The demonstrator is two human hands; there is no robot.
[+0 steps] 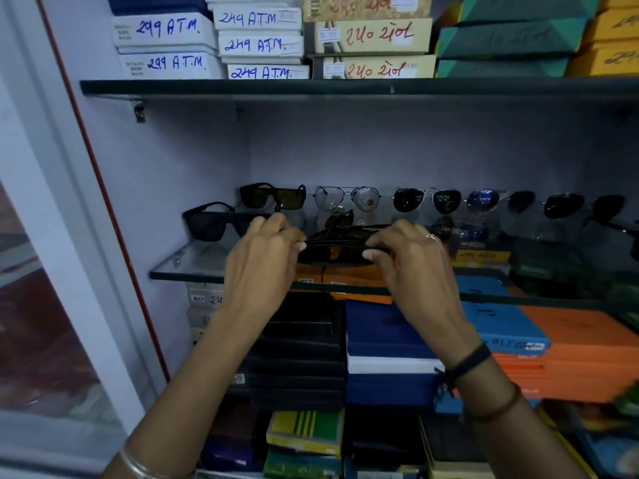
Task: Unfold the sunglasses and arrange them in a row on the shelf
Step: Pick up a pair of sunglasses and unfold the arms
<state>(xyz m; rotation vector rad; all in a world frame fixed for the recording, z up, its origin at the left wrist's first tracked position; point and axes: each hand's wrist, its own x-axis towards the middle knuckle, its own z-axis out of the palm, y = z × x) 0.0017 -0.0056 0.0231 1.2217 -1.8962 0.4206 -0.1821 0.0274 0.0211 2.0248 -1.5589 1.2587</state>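
A pair of dark folded sunglasses [337, 248] hangs just above the front edge of the glass shelf [188, 267], gripped at both ends. My left hand [262, 257] holds its left end and my right hand [411, 261] holds its right end. At the back of the shelf a row of unfolded sunglasses stands: a black square pair [273, 197], a clear aviator pair [345, 198], a dark aviator pair [427, 200] and more to the right. Another black square pair [211, 224] stands nearer, at the left.
An upper shelf [345, 87] carries stacked labelled boxes [259, 43]. Below the glass shelf lie stacks of blue [387, 337], orange [581, 344] and black boxes. A red-edged cabinet frame [114, 216] with a glass door stands at the left.
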